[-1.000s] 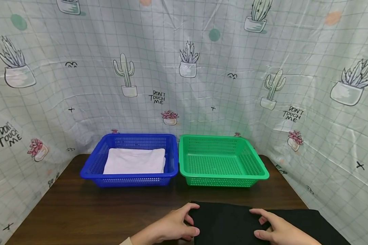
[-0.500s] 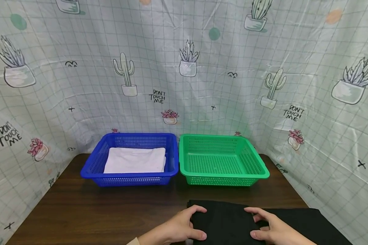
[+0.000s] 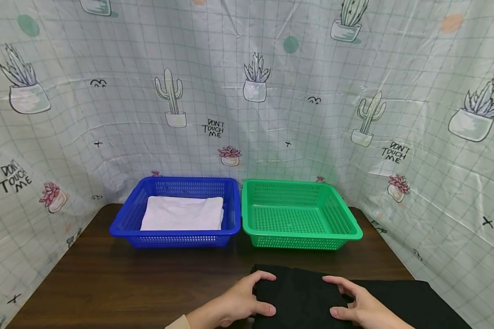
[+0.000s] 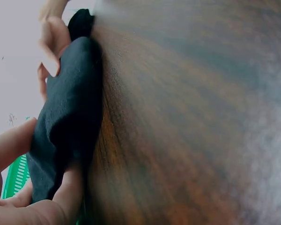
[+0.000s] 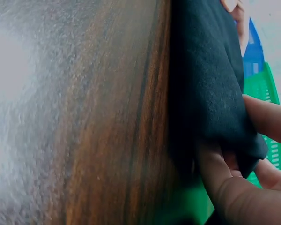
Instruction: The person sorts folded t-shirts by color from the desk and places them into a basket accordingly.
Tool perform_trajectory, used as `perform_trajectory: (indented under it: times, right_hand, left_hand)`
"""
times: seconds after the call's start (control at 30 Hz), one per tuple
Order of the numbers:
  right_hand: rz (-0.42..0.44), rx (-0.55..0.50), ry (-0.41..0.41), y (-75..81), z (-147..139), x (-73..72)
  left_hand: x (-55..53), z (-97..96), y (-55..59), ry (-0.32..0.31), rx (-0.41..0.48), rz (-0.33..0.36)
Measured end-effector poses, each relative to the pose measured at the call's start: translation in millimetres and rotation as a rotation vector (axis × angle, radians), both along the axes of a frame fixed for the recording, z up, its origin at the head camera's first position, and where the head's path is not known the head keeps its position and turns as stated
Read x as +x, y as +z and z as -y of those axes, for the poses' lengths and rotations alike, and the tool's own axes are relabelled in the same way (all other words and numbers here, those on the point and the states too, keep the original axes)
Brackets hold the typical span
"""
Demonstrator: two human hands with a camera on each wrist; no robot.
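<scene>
A folded black cloth [image 3: 298,292] lies near the table's front edge in the head view, a thick bundle of layers. My left hand [image 3: 239,299] grips its left side, fingers on the top and thumb at the near part. On the opposite side my right hand [image 3: 364,304] holds it the same way. In the left wrist view, a finger of the left hand [image 4: 68,194] tucks into the end of the black cloth [image 4: 75,89]. The right wrist view shows the right hand [image 5: 243,197] pinching the other end of the cloth [image 5: 206,70].
A blue basket [image 3: 174,240] with a folded white cloth [image 3: 183,214] inside stands at the back left of the dark wooden table [image 3: 148,283]. Beside it is an empty green basket [image 3: 302,235]. More black fabric [image 3: 407,297] lies at the right. A patterned curtain [image 3: 247,114] hangs behind.
Both hands have drawn closer together along the black cloth, the right one moving left, and now hold its sides. The cloth's top layer has narrowed on the right. The baskets have stayed in place.
</scene>
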State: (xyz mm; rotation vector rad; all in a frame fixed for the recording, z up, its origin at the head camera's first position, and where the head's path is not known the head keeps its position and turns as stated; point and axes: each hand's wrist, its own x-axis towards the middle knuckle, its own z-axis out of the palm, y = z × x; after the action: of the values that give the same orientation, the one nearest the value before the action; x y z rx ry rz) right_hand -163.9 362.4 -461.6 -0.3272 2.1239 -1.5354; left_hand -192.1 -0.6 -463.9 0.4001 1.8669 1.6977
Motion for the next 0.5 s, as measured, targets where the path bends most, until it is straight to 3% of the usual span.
perform_trajectory:
  times: [0.23, 0.4, 0.5]
  right_hand:
    - [-0.083, 0.045, 0.006, 2.9, 4, -0.4]
    - [-0.135, -0.002, 0.011, 13.8, 5, -1.4]
    - [-0.121, -0.034, -0.016, 25.4, 4, -2.3]
  left_hand:
    - [0.1, -3.5, 0.7, 0.009, 0.072, 0.015]
    - [-1.1, -3.9, 13.2, 0.008, 0.084, -0.015]
    - [-3.7, -2.7, 22.8, 0.005, 0.107, -0.032]
